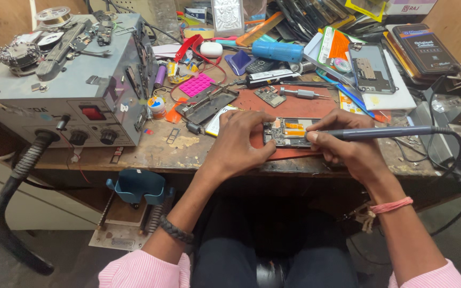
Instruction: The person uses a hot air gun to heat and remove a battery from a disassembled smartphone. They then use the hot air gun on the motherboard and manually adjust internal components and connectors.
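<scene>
Two hands work at worktop (150, 152) front edge. Grey rework station (60, 98) fills left corner, hose hanging over edge. Red mat (294, 104) under work, likely shielding surface. Opened phone (289, 132) lies flat on mat near front edge; left hand (241, 141) presses down on its end, fingers closed over it, apparently steadying. Right hand (348, 146) pinches soldering pen (380, 132) pencil-style, tip on board. Dark rectangular package (425, 48), orange lettering, right back corner. Orange-green card pack (333, 47) beside it.

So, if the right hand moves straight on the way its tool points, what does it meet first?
Probably the opened phone: the right hand aims the grey tool leftward at it. The left hand lies just beyond; depth is unclear.
</scene>
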